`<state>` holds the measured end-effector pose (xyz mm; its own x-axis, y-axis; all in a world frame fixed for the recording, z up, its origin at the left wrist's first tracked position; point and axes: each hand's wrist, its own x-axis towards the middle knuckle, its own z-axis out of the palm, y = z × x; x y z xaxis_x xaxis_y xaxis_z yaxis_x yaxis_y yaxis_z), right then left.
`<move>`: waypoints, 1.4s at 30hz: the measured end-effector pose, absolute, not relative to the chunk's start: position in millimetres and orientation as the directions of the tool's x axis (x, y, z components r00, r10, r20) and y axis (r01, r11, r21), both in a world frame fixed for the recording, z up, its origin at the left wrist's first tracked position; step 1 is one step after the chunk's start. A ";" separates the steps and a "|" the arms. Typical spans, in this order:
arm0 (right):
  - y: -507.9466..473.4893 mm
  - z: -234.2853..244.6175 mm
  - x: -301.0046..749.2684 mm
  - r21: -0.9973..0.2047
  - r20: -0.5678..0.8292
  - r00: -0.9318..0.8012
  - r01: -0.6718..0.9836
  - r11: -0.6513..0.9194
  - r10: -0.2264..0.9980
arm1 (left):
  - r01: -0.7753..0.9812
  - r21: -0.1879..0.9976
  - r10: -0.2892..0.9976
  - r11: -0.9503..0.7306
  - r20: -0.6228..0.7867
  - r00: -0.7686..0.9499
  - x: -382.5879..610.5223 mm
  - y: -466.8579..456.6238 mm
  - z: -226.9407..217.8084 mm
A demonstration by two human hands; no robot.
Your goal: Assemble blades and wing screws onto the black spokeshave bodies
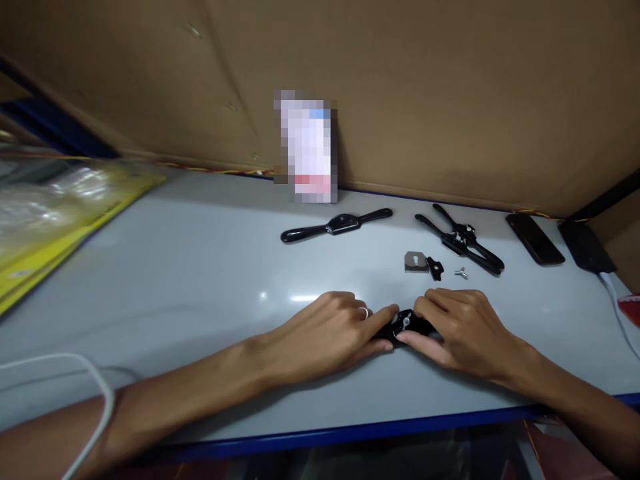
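Observation:
A black spokeshave (406,325) lies on the white table (190,280) near the front edge, mostly covered by both hands. My left hand (330,333) grips its left handle, fingers curled over it, a ring on one finger. My right hand (463,327) is closed over its right handle. Only the tool's middle, with a small screw, shows between the hands.
Behind lie a second black spokeshave (336,226), two more crossed (463,240), a small metal blade plate (414,262), a black clamp piece (435,268) and a wing screw (461,272). Two dark phones (534,238) rest at right. A yellow packet (55,220) sits at left. Cardboard wall behind.

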<state>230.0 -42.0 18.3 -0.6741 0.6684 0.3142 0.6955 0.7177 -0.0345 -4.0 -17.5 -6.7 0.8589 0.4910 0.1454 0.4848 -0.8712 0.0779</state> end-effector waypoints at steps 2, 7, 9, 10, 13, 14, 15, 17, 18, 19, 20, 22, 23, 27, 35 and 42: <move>-42.3 15.5 227.6 -0.065 0.290 -0.661 0.707 0.704 0.692 | 0.484 0.079 0.490 -0.872 0.149 0.859 -4.0 -17.6 -6.2; -43.8 12.3 224.4 -0.149 0.235 -0.659 0.701 0.697 0.714 | 0.490 0.066 0.494 -0.869 0.130 0.860 -3.4 -18.7 -3.4; -44.0 11.7 224.7 -0.161 0.226 -0.667 0.693 0.702 0.710 | 0.493 0.056 0.496 -0.868 0.115 0.861 -3.0 -19.0 -2.6; -44.0 11.5 225.1 -0.159 0.225 -0.673 0.688 0.708 0.705 | 0.494 0.050 0.496 -0.868 0.113 0.861 -2.8 -18.9 -2.3; -43.7 10.7 225.7 -0.154 0.220 -0.694 0.669 0.727 0.685 | 0.494 0.049 0.496 -0.868 0.106 0.862 -2.5 -18.4 -2.2; -43.5 10.5 225.7 -0.159 0.218 -0.699 0.663 0.731 0.681 | 0.494 0.052 0.497 -0.868 0.100 0.862 -2.4 -18.2 -2.3; -43.2 10.3 225.7 -0.168 0.215 -0.699 0.662 0.731 0.682 | 0.496 0.055 0.499 -0.867 0.097 0.861 -2.3 -18.1 -2.5; -42.4 10.3 225.8 -0.193 0.205 -0.678 0.679 0.708 0.706 | 0.499 0.052 0.501 -0.865 0.091 0.860 -2.2 -18.0 -3.0; -41.8 10.5 226.1 -0.210 0.189 -0.659 0.697 0.686 0.728 | 0.501 0.049 0.503 -0.864 0.090 0.859 -2.2 -18.0 -3.3; -41.0 10.7 226.4 -0.227 0.166 -0.641 0.715 0.662 0.749 | 0.505 0.049 0.508 -0.862 0.089 0.857 -2.3 -18.1 -3.6; -40.1 11.0 226.9 -0.243 0.138 -0.629 0.727 0.642 0.765 | 0.510 0.053 0.513 -0.859 0.087 0.854 -2.3 -18.2 -3.9; -37.7 11.6 227.9 -0.286 0.083 -0.629 0.728 0.623 0.773 | 0.519 0.068 0.523 -0.852 0.082 0.848 -2.6 -18.2 -4.3; -36.3 11.6 228.4 -0.312 0.065 -0.636 0.719 0.621 0.769 | 0.521 0.072 0.526 -0.851 0.085 0.846 -2.7 -18.2 -4.5; -31.4 9.6 229.1 -0.411 0.049 -0.652 0.677 0.610 0.757 | 0.502 0.052 0.505 -0.863 0.115 0.856 -3.2 -18.1 -4.9; -27.1 5.5 231.4 -0.414 0.242 -0.633 0.618 0.669 0.735 | 0.486 0.014 0.484 -0.874 0.117 0.867 -2.9 -17.7 -2.7; -15.0 10.6 240.3 -0.413 0.436 -0.430 0.685 0.600 0.790 | 0.452 -0.048 0.444 -0.891 0.120 0.888 -4.2 -17.5 -3.2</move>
<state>240.3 -15.0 10.6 -0.4297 0.7905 0.4364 0.6851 0.6003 -0.4126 -4.2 -17.5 -3.2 0.8879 0.4440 0.1203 0.4519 -0.8907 -0.0483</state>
